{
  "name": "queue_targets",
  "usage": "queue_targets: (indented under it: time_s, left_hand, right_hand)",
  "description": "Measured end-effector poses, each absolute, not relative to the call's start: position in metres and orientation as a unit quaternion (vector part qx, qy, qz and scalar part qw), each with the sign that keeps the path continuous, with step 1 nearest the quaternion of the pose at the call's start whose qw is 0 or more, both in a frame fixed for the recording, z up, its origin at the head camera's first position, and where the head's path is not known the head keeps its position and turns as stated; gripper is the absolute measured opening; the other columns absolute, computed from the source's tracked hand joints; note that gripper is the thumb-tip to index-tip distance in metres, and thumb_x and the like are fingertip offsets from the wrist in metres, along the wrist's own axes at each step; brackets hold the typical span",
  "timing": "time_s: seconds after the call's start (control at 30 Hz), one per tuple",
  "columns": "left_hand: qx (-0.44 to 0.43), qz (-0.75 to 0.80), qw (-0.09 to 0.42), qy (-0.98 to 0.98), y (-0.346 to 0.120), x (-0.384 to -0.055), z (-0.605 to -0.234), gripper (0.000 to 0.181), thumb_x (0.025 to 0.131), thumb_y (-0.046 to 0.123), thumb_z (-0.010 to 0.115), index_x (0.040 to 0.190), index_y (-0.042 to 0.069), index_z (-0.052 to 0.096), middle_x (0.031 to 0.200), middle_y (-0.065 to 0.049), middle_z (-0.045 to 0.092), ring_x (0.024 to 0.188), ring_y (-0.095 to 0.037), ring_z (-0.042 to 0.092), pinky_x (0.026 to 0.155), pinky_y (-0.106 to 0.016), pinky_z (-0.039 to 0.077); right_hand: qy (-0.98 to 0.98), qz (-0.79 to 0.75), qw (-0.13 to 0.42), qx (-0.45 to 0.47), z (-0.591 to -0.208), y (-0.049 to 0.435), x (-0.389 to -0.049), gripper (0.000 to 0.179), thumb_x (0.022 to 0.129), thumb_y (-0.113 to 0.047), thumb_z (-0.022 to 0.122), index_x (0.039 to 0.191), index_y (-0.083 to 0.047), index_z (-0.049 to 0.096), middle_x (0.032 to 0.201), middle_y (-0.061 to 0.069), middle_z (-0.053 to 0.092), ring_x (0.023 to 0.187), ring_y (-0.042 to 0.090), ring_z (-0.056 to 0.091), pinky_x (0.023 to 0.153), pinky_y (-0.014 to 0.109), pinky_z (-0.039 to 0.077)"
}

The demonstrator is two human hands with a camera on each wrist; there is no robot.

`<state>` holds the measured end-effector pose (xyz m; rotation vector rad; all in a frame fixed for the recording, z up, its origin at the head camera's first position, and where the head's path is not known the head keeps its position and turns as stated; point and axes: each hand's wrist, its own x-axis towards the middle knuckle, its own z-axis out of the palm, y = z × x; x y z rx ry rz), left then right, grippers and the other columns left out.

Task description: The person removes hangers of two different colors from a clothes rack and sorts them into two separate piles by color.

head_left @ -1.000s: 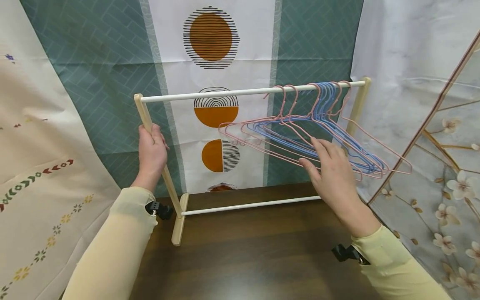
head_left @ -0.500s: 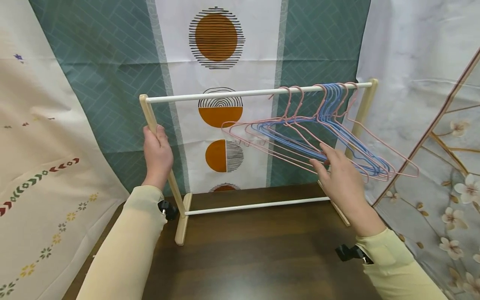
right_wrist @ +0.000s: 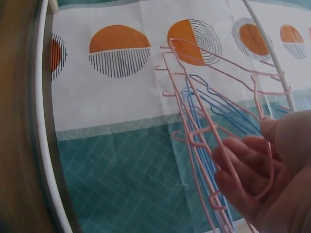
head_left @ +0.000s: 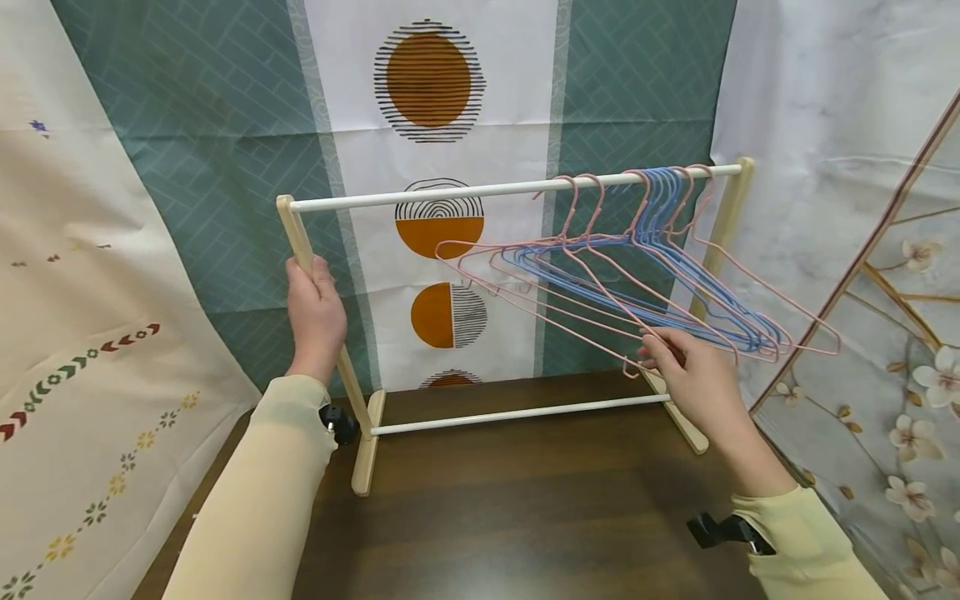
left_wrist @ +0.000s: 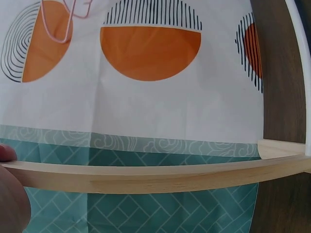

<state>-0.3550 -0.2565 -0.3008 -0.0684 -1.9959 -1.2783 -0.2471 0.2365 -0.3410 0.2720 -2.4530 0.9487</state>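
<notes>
My left hand (head_left: 317,321) grips the left wooden post (head_left: 296,237) of a clothes rack below its top. In the left wrist view, a fingertip and the thumb lie on either side of that post. At the right, my right hand (head_left: 701,379) pinches the lower right corner of the front pink hanger (head_left: 615,293). That hanger's hook stays over the white top rail (head_left: 420,196). In the right wrist view, its wire (right_wrist: 270,160) passes under my thumb and across my fingers. Behind it, several blue hangers (head_left: 652,196) and more pink ones hang bunched toward the rail's right end.
The rack stands on a dark wooden table (head_left: 510,508), with a white lower bar (head_left: 517,413) between its feet. A green and white patterned cloth (head_left: 517,83) hangs behind. Printed cloths flank it: a cream one (head_left: 97,250) left and a floral one (head_left: 885,358) right.
My right hand has gone from reaching beside the hangers with fingers extended to pinching the front pink hanger's corner, which has swung slightly toward me. My left hand keeps its grip on the post.
</notes>
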Motion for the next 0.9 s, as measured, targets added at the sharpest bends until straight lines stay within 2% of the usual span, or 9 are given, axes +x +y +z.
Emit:
queue_targets:
  time_s: [0.07,0.13,0.23,0.33,0.57,0.9]
  left_hand:
    - [-0.026,-0.496,0.381,-0.780,-0.257,-0.355,-0.301,0.060,0.121,0.050,0.030,0.154,0.001,0.037,0.115,-0.012,0.052,0.110,-0.035,0.058,0.084,-0.039,0.044]
    - [-0.025,-0.493,0.384,-0.780,-0.258,-0.355,-0.302,0.061,0.120,0.052,0.030,0.154,0.002,0.038,0.113,-0.010,0.052,0.106,-0.029,0.056,0.082,-0.038,0.043]
    - [-0.024,-0.490,0.387,-0.781,-0.258,-0.355,-0.303,0.061,0.120,0.052,0.030,0.153,0.002,0.038,0.110,-0.008,0.051,0.099,-0.025,0.054,0.080,-0.037,0.043]
    - [-0.023,-0.489,0.388,-0.781,-0.259,-0.354,-0.304,0.059,0.120,0.050,0.030,0.152,0.001,0.039,0.107,-0.007,0.050,0.094,-0.023,0.051,0.078,-0.037,0.042]
    - [-0.027,-0.488,0.394,-0.778,-0.257,-0.354,-0.303,0.057,0.121,0.048,0.031,0.151,0.000,0.040,0.106,-0.007,0.050,0.091,-0.020,0.050,0.078,-0.036,0.041]
    - [-0.027,-0.490,0.390,-0.779,-0.255,-0.353,-0.299,0.055,0.121,0.049,0.030,0.150,0.002,0.040,0.103,-0.003,0.047,0.087,-0.020,0.047,0.076,-0.036,0.041]
  right_hand:
    - [-0.885,0.392,0.227,0.111,-0.345,0.239,-0.247,0.040,0.120,-0.031,0.052,0.141,-0.003,0.071,0.111,0.013,0.081,0.097,0.018,0.079,0.081,0.021,0.056]
    - [-0.869,0.430,0.213,0.121,-0.349,0.242,-0.246,0.039,0.120,-0.027,0.051,0.142,0.000,0.070,0.113,0.016,0.080,0.097,0.010,0.077,0.082,0.013,0.054]
    - [-0.850,0.466,0.205,0.133,-0.358,0.245,-0.244,0.039,0.121,-0.024,0.050,0.143,0.001,0.069,0.115,0.020,0.079,0.096,0.000,0.075,0.084,0.013,0.055]
    - [-0.844,0.473,0.213,0.139,-0.366,0.247,-0.243,0.039,0.121,-0.024,0.047,0.142,-0.001,0.070,0.116,0.017,0.079,0.098,-0.004,0.073,0.085,0.013,0.055]
    - [-0.817,0.498,0.246,0.157,-0.373,0.242,-0.245,0.037,0.121,-0.018,0.045,0.135,0.004,0.071,0.108,0.014,0.079,0.096,-0.001,0.073,0.088,0.013,0.054]
    - [-0.789,0.531,0.264,0.161,-0.364,0.236,-0.249,0.037,0.121,-0.018,0.046,0.127,0.010,0.069,0.099,0.001,0.076,0.093,0.001,0.074,0.091,0.014,0.055]
